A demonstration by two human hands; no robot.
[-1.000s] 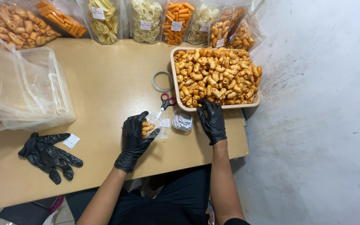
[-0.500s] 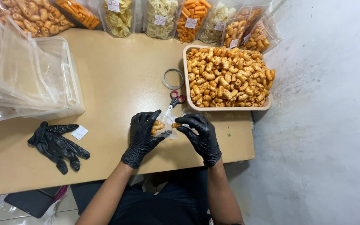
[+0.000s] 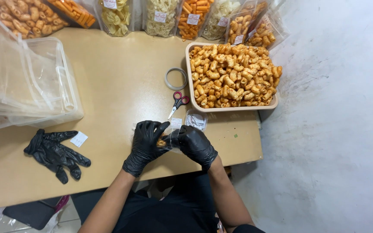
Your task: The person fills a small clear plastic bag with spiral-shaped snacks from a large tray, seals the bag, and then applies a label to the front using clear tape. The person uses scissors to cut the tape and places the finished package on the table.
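Far left: stack of clear plastic bags [image 3: 9, 82] over a clear tub [image 3: 67, 92], both on the worktop [image 3: 117, 77]. Below them lay a spare pair of black gloves [image 3: 55, 153], limp, with a small white label [image 3: 79, 139] touching the upper edge.

Back edge, left to right: a row of filled snack bags [image 3: 160, 15], orange sticks, pale crisps, curls, all standing or leaning.

Centre: both hands gloved in black, met near the front edge of the worktop. Left hand [image 3: 145, 144] was curled around a small clear pouch [image 3: 169, 139] holding a few orange-brown snack pieces; thumb and forefinger pinched its left side. Right hand [image 3: 195, 144] was clenched on the pouch's right side, fingers wrapped over the top. So the pouch sat between the two hands, gripped by both, just above the worktop. Its long axis couldn't be told, gloves covered most of it. Neither hand was nearer: both were in contact.

Just beyond the hands: red-handled scissors [image 3: 177, 102], blades pointing down-left toward the left hand, handles toward the tray. Roll of clear tape [image 3: 176, 79] further back. A small bundle of white labels in clear wrap [image 3: 196, 121] lay just beside the right hand's knuckles, apart from it.

Right: beige tray [image 3: 238, 108] heaped with orange-brown snacks [image 3: 234, 73], hanging slightly past the worktop's right edge. Tray lay up-right of the pouch, right hand on the nearer side. Beyond it, grey concrete floor [image 3: 333, 129].
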